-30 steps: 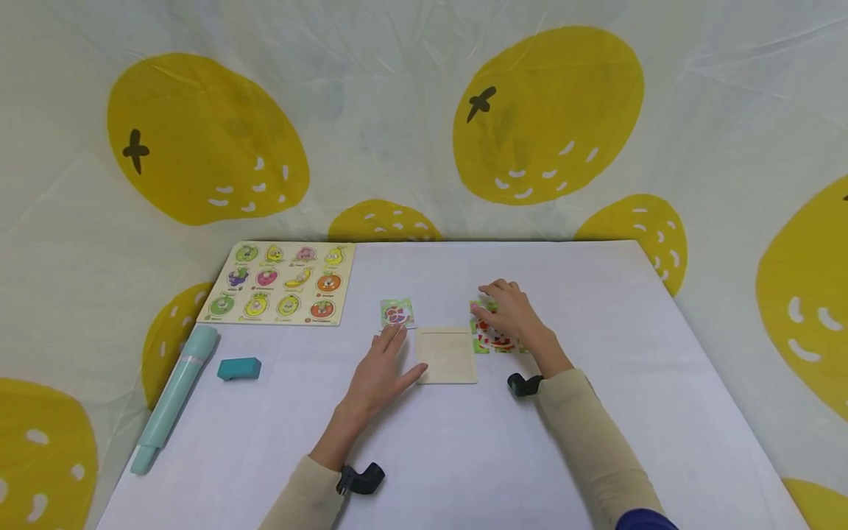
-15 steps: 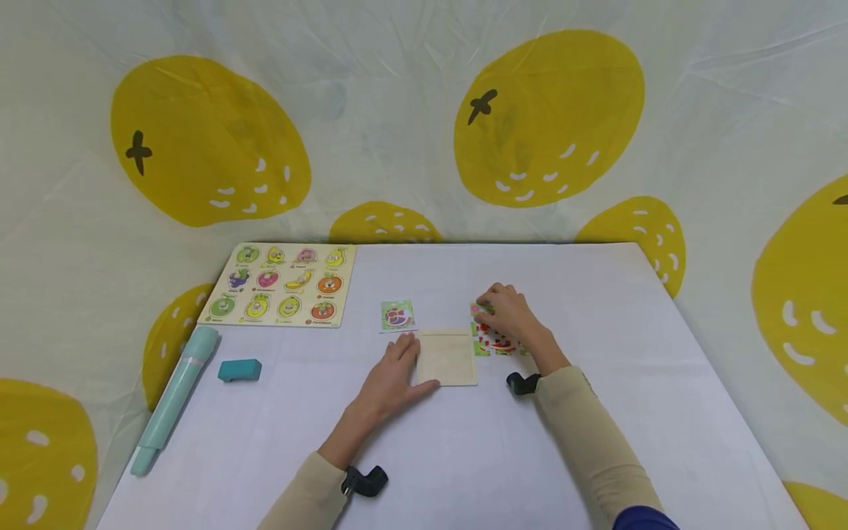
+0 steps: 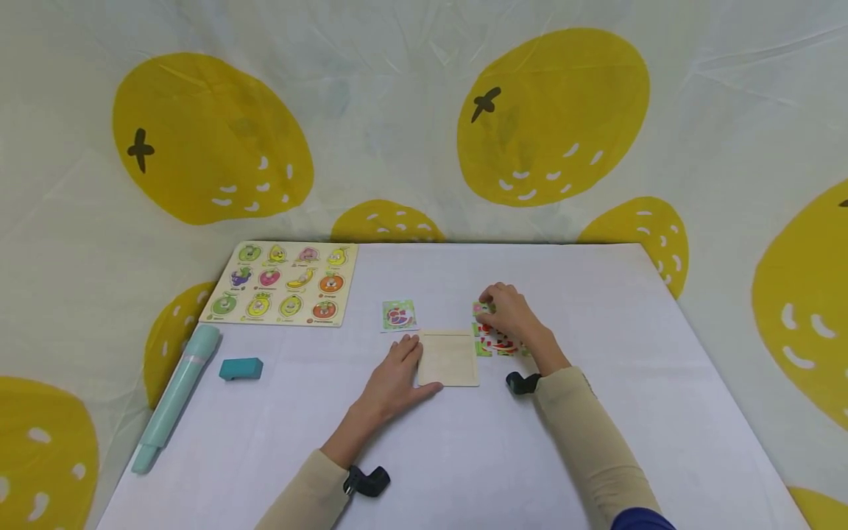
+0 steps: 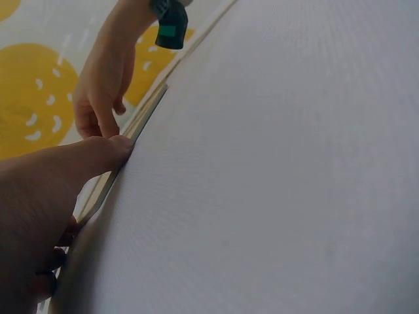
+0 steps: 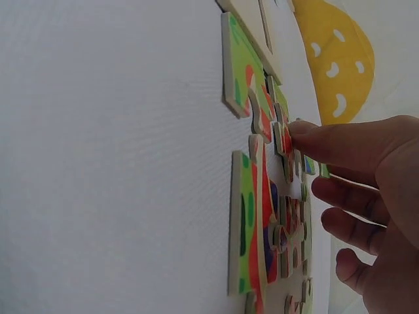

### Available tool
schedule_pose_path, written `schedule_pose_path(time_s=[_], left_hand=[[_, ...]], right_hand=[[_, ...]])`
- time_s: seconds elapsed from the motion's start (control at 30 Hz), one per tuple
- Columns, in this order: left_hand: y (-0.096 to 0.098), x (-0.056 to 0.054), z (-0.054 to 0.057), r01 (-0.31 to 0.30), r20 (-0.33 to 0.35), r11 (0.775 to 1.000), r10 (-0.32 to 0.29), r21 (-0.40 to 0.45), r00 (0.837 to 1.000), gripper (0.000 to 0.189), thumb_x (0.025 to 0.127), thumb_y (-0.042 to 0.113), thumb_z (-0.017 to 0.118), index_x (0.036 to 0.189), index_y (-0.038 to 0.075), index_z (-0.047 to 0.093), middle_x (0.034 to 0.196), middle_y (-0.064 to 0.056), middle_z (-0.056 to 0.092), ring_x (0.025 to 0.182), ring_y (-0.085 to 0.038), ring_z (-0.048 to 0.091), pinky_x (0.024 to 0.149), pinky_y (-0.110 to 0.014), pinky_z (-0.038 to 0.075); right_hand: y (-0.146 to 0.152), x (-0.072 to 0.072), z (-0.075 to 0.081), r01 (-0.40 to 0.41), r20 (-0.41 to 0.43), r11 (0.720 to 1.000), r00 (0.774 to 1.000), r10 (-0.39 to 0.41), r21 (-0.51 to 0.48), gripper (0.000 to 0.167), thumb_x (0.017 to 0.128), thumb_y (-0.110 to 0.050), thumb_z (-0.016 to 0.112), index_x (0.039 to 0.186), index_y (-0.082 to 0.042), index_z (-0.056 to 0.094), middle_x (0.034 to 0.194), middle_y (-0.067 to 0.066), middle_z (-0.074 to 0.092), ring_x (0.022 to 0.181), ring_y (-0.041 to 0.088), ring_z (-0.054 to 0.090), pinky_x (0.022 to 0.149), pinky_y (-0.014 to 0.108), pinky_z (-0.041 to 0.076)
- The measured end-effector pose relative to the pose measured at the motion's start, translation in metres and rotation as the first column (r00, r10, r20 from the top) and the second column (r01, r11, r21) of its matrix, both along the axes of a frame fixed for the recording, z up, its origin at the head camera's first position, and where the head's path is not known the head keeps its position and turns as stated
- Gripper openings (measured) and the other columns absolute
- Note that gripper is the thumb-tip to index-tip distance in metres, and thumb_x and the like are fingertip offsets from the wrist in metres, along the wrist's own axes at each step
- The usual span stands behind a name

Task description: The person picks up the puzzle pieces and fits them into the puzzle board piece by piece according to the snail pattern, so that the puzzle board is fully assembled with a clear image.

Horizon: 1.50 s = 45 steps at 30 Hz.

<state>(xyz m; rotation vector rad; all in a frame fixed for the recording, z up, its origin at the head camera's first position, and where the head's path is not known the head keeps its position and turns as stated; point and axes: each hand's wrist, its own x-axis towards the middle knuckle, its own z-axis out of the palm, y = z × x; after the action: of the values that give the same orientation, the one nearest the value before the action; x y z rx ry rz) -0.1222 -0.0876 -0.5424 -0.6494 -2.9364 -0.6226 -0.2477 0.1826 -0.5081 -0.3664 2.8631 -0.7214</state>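
Note:
My left hand point(image 3: 389, 381) holds the near left corner of a shallow square wooden puzzle tray point(image 3: 452, 361). In the left wrist view, its thumb point(image 4: 111, 149) lies on the tray's edge and the fingers reach along the other side, partly hidden. Right of the tray, several jigsaw pieces point(image 3: 485, 349) printed in green and red lie on the cloth. My right hand point(image 3: 509, 313) is over them, thumb and index finger pinching a puzzle piece point(image 5: 286, 142); the index fingertip is hidden behind the pieces. The other fingers of that hand hang loosely curled.
A small picture card point(image 3: 400, 315) lies behind the tray. At the back left is a fruit puzzle board point(image 3: 278, 283), with a teal block point(image 3: 241, 369) and a long pale green tube point(image 3: 175, 401) nearer the left edge. A fruit-print curtain point(image 3: 391, 132) hangs behind the white table.
My left hand has moved right and settled on the tray's corner. The right hand's fingers have drawn together over the puzzle pieces.

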Motion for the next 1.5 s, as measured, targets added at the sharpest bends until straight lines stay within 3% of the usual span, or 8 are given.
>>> schedule_pose_path(time_s=[0.23, 0.53, 0.97, 1.27, 1.5], left_hand=[[0.001, 0.0, 0.001, -0.003, -0.008, 1.0, 0.003, 0.003, 1.0, 0.087, 0.083, 0.058, 0.074, 0.142, -0.002, 0.053, 0.152, -0.015, 0.05, 0.146, -0.029, 0.041, 0.122, -0.043, 0.033], [0.001, 0.0, -0.001, -0.014, 0.0, 1.0, 0.014, 0.005, 1.0, 0.086, 0.083, 0.058, 0.074, 0.142, -0.002, 0.053, 0.151, -0.015, 0.051, 0.146, -0.029, 0.042, 0.121, -0.043, 0.033], [0.0, 0.0, 0.0, -0.015, -0.007, 1.0, 0.015, 0.003, 1.0, 0.087, 0.082, 0.058, 0.075, 0.141, -0.002, 0.054, 0.151, -0.014, 0.051, 0.146, -0.029, 0.042, 0.121, -0.043, 0.034], [0.0, -0.002, -0.003, -0.008, -0.024, 1.0, 0.009, 0.015, 1.0, 0.087, 0.082, 0.059, 0.075, 0.141, -0.001, 0.054, 0.149, -0.014, 0.053, 0.145, -0.029, 0.044, 0.121, -0.042, 0.035], [-0.001, -0.002, -0.003, -0.011, -0.023, 1.0, 0.011, 0.014, 1.0, 0.085, 0.082, 0.059, 0.074, 0.14, 0.0, 0.055, 0.15, -0.014, 0.052, 0.145, -0.028, 0.044, 0.121, -0.042, 0.034]], right_hand=[[-0.001, 0.0, 0.002, 0.028, 0.018, 0.998, 0.999, -0.027, -0.065, 0.034, 0.092, -0.027, 0.071, 0.119, -0.007, 0.064, 0.11, 0.011, 0.065, 0.101, 0.027, 0.056, 0.09, 0.044, 0.05], [-0.004, 0.005, 0.008, 0.019, 0.003, 0.991, 1.0, -0.019, -0.13, 0.026, 0.102, -0.02, 0.058, 0.123, -0.005, 0.062, 0.115, 0.013, 0.068, 0.101, 0.026, 0.061, 0.094, 0.045, 0.052], [-0.011, 0.019, 0.01, 0.054, -0.012, 0.975, 0.998, -0.058, -0.217, 0.025, 0.1, -0.024, 0.062, 0.119, -0.008, 0.064, 0.105, 0.009, 0.069, 0.091, 0.022, 0.058, 0.083, 0.035, 0.052], [-0.024, 0.031, 0.006, 0.005, -0.066, 0.968, 0.998, -0.022, -0.25, 0.021, 0.099, -0.021, 0.064, 0.113, -0.005, 0.067, 0.097, 0.009, 0.071, 0.082, 0.018, 0.06, 0.071, 0.028, 0.05], [-0.04, 0.04, 0.006, -0.002, -0.048, 0.963, 0.999, -0.012, -0.269, 0.02, 0.098, -0.02, 0.065, 0.111, -0.005, 0.068, 0.095, 0.007, 0.07, 0.082, 0.016, 0.06, 0.072, 0.027, 0.05]])
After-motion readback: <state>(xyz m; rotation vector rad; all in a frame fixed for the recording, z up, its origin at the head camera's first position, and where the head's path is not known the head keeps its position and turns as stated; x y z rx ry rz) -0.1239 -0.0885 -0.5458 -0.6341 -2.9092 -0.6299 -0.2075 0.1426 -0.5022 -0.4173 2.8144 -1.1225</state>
